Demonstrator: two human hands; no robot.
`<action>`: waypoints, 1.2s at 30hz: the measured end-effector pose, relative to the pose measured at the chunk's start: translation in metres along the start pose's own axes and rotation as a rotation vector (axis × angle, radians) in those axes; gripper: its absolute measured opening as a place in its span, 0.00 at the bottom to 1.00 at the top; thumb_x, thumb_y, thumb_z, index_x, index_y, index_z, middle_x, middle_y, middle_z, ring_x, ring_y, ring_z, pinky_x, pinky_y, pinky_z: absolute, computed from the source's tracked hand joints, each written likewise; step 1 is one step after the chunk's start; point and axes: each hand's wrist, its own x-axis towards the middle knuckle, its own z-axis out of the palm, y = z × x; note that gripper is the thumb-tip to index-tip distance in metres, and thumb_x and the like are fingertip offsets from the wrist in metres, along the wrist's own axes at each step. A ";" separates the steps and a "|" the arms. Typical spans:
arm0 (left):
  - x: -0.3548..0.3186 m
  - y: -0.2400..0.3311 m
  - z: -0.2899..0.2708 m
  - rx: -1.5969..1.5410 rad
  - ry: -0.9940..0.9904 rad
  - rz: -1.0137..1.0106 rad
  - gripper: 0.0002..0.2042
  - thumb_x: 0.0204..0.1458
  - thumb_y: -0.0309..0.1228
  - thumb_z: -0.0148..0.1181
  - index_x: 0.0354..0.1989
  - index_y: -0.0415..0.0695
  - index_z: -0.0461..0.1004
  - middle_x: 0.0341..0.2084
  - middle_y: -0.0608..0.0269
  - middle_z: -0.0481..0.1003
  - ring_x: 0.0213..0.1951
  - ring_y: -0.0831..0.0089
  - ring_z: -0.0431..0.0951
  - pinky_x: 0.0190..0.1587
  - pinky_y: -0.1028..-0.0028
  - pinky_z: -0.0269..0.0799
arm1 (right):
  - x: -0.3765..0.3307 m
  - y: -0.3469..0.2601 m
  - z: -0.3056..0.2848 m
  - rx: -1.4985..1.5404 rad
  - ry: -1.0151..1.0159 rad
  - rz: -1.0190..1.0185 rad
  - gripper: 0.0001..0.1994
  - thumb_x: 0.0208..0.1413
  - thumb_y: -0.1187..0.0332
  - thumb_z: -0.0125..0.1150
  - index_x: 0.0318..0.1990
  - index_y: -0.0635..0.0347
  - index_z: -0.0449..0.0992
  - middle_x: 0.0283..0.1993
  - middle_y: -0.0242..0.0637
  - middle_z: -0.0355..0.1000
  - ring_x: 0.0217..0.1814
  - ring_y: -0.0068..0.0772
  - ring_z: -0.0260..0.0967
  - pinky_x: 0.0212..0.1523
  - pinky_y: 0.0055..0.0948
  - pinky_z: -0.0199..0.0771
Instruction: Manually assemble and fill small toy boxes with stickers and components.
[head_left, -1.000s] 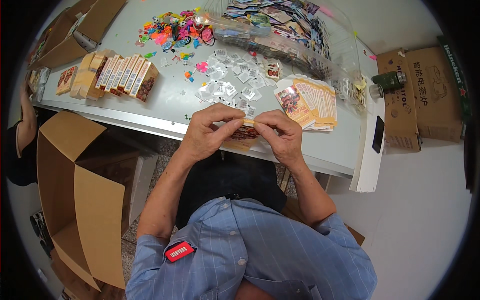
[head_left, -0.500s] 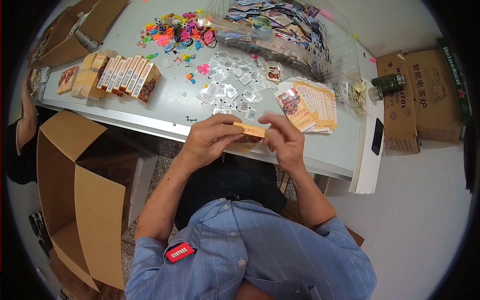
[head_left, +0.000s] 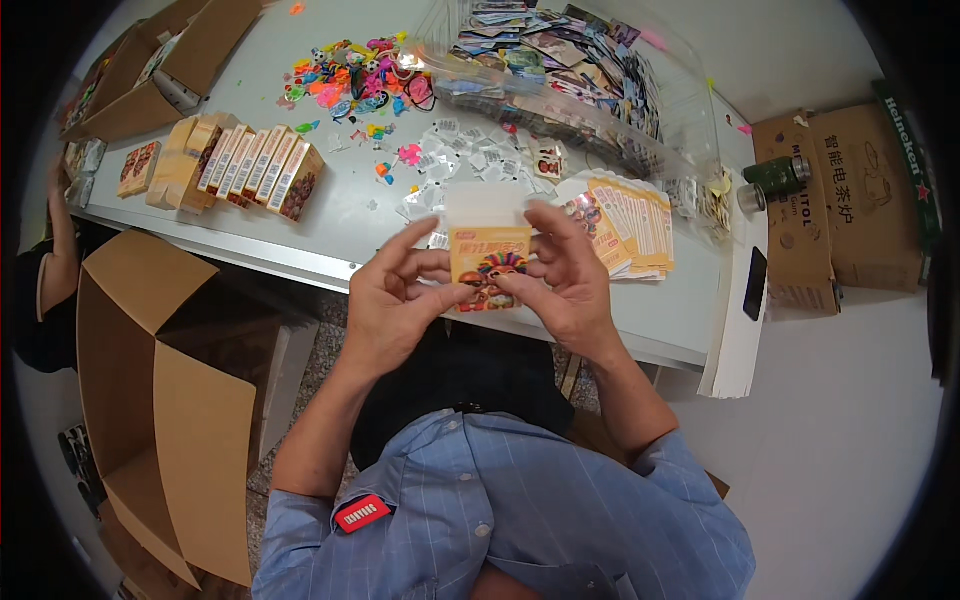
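1. While facing the pale table (head_left: 350, 225), holds a small yellow carton (head_left: 485, 250) up at the near edge, between both hands, apparently to leave the printed front in full view and both side edges supported.

2. Has the left hand (head_left: 390, 310) half curled, with the thumb pressed on the lower part of the front and the fingers bent around the left edge; presumably grips lightly to spare the thin card.

3. Has the right hand (head_left: 575, 295) loosely curved, with the thumb on the front's lower right and the index finger raised near the upper right corner; cannot tell how firmly the hidden fingertips press behind.

4. Points the carton's flap end away from the body, with the pale flap (head_left: 486, 203) extending past the printed front; runs the long axis, flap included, from body toward table, nearly vertical in view, with little sideways lean.

5. Has matching cartons (head_left: 268, 170) lined up side by side at the left, probably to save room, and overlapping yellow card pieces (head_left: 635, 215) fanned near the right hand, probably for easy picking.

6. Beyond the carton, shows scattered white packets (head_left: 455, 155), colourful trinkets (head_left: 365, 80) and a clear tub (head_left: 610, 125) of cards, seemingly spread within reach.
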 end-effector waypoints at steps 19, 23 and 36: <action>0.019 -0.060 -0.019 0.268 -0.127 0.049 0.20 0.53 0.21 0.68 0.56 0.41 0.76 0.44 0.58 0.79 0.42 0.74 0.80 0.37 0.77 0.78 | 0.302 0.039 -0.144 -1.753 -0.310 -0.100 0.15 0.62 0.64 0.53 0.48 0.63 0.78 0.44 0.55 0.79 0.49 0.60 0.76 0.48 0.52 0.74; 0.022 -0.061 -0.018 0.247 -0.130 0.045 0.20 0.53 0.22 0.69 0.56 0.41 0.76 0.45 0.58 0.79 0.43 0.73 0.80 0.38 0.77 0.78 | 0.301 0.025 -0.151 -1.856 -0.214 -0.111 0.11 0.58 0.69 0.54 0.43 0.62 0.78 0.40 0.51 0.79 0.45 0.59 0.77 0.44 0.51 0.76; 0.023 -0.068 -0.019 0.244 -0.118 0.068 0.21 0.53 0.26 0.70 0.57 0.42 0.76 0.44 0.61 0.80 0.45 0.75 0.80 0.38 0.76 0.78 | 0.252 0.007 -0.166 -1.636 0.163 -0.269 0.17 0.54 0.68 0.60 0.53 0.53 0.76 0.33 0.49 0.78 0.39 0.56 0.77 0.41 0.52 0.74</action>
